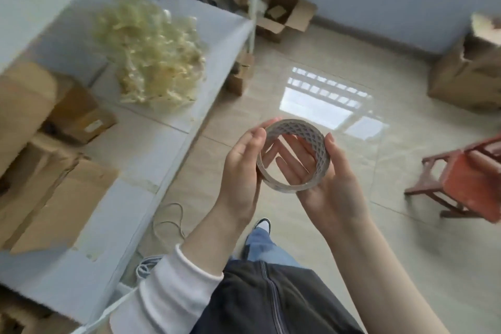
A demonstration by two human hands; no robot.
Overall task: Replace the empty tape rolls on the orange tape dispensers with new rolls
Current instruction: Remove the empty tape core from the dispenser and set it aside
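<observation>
An empty tape roll (pixel 309 133), a bare grey cardboard ring with a diamond pattern inside, is held in front of me over the floor. My left hand (pixel 244 171) grips its left rim with thumb and fingers. My right hand (pixel 325 184) cradles it from below and the right, fingers showing through the ring. No orange tape dispenser is in view. No full roll is in view.
A white shelf (pixel 162 127) on the left carries a heap of crumpled yellowish tape (pixel 151 54) and cardboard boxes (pixel 54 192). More cardboard boxes (pixel 282 5) stand by the far wall. A red wooden stool (pixel 461 184) lies at the right. Cables (pixel 168 222) trail under the shelf.
</observation>
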